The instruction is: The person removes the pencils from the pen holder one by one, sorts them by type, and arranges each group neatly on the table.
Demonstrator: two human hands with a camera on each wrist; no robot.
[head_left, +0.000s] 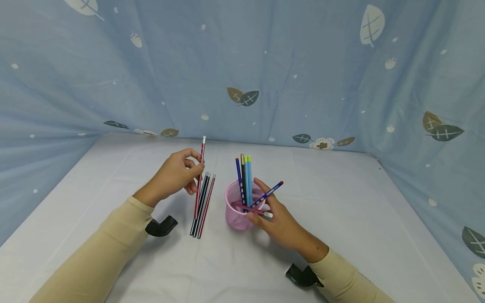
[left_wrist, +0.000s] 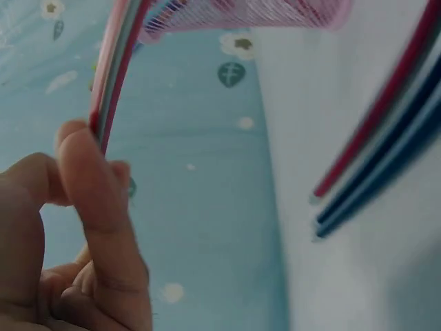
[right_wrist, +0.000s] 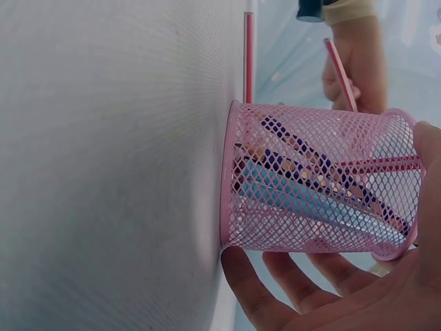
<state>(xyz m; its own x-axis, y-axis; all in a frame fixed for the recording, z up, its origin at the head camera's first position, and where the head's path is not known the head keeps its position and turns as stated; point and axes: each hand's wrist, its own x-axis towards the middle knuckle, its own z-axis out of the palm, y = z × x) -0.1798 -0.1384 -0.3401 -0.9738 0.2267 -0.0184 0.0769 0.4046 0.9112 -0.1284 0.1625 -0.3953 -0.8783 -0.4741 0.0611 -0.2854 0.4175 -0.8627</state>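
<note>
My left hand (head_left: 172, 176) pinches a red striped pencil (head_left: 202, 151) between thumb and fingers near its silver-tipped upper end, tilted over the table. Beneath and beside it lie several pencils, dark ones (head_left: 201, 206) and a red one (head_left: 208, 200), roughly side by side. My right hand (head_left: 282, 225) holds a pink mesh pencil cup (head_left: 236, 219), thumb at the rim and fingers round the far side. Inside the cup stand light blue pencils (head_left: 248, 181), a black one and dark blue dotted ones; a red pencil (right_wrist: 379, 164) leans low across the opening.
A white cloth (head_left: 333, 193) covers the table. Behind it and at both sides hangs a blue curtain (head_left: 303, 75) with leaf prints. A black wrist mount (head_left: 161, 226) sticks out under the left sleeve, another (head_left: 303, 275) by the right sleeve.
</note>
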